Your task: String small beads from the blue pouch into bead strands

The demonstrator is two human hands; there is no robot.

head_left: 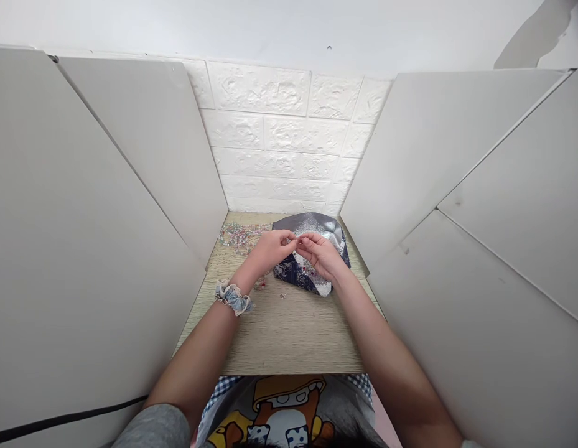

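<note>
My left hand (271, 249) and my right hand (320, 254) meet over the far part of a wooden table (289, 336). Both are closed in a pinch, fingertips touching, on something too small to make out. Under and behind them lies a dark blue and silver foil bag (316, 225). A pile of small coloured beads (239, 236) lies to the left of my left hand. A few loose beads (283, 295) rest on the table below the hands. A blue scrunchie (233, 297) sits on my left wrist.
White panels (106, 236) wall the table on the left and right (456, 205). A white brick-pattern wall (279, 143) closes the back. A black cable (65, 417) runs along the lower left.
</note>
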